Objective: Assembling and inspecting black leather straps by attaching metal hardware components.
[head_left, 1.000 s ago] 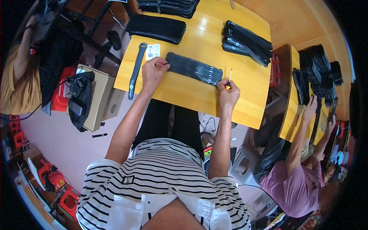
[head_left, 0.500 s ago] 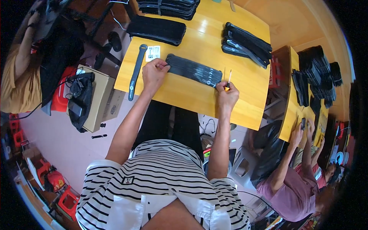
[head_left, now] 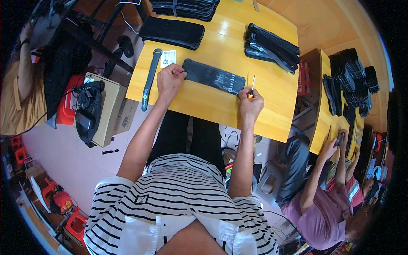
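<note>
A: Where do we have the flat set of black straps (head_left: 212, 77)?

B: Between our two hands, over the near part of the yellow wooden worktop (head_left: 199, 101). It slants down a little to the right, with white print at its right end. We can't tell whether all of it rests on the wood.

A: And our left hand (head_left: 169, 83)?

B: Its grip is closed, thumb and finger pinching the near left corner of the set.

A: The right hand (head_left: 251, 105)?

B: Closed as well: its fingertips pinch the near right corner, and we also have a slim screwdriver (head_left: 252, 92) tucked in that hand, yellow at the handle, shaft pointing away from us.

A: What lies around them?

B: To the left we see a single ring-ended strap (head_left: 151, 80), laid lengthwise, with a white label (head_left: 168, 58) just beside its upper end. Beyond sits a neat black strap stack (head_left: 172, 32), and behind that a banded pile (head_left: 185, 9). Toward the far right we have a looser strap heap (head_left: 272, 49), its pieces slightly fanned.
</note>
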Demonstrator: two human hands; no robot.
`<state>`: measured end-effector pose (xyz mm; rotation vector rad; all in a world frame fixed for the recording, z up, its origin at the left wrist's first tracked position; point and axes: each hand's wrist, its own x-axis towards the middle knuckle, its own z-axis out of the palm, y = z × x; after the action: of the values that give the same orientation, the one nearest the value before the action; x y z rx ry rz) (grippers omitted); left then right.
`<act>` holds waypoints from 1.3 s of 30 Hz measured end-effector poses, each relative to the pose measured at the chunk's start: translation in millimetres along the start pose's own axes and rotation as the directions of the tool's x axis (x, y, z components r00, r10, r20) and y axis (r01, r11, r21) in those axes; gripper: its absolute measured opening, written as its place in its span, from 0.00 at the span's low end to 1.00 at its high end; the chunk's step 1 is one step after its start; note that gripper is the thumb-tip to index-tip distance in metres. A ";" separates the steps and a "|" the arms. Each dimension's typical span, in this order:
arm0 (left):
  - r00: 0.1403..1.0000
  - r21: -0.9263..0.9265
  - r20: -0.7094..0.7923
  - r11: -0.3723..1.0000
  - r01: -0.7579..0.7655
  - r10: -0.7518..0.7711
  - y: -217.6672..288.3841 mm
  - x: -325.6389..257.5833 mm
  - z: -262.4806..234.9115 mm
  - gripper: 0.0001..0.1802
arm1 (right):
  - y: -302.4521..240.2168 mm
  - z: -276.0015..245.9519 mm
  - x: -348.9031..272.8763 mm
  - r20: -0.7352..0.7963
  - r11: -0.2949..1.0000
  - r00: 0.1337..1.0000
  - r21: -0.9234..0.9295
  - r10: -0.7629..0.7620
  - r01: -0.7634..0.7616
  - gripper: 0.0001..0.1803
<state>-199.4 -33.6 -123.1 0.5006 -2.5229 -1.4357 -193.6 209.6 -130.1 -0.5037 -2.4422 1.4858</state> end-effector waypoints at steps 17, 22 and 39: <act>0.985 0.020 0.012 0.985 0.170 -0.170 2.3 10.4 -2.6 0.13 | -4.2 -5.3 8.1 0.060 0.995 0.995 -0.076 0.074 -0.070 0.03; 0.950 -0.284 0.106 0.907 0.311 -0.292 -5.2 12.5 -4.4 0.08 | -6.5 -10.9 6.2 0.030 0.995 0.999 -0.095 -0.016 0.019 0.03; 0.773 0.478 0.331 0.610 -0.631 0.541 20.2 -9.5 37.2 0.37 | -27.8 33.1 39.4 0.130 0.567 0.866 -0.707 -0.483 0.423 0.02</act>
<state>-206.9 9.1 -124.8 -0.3964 -2.8120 -0.4724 -246.6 187.1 -119.5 -0.0127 -2.7262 0.2450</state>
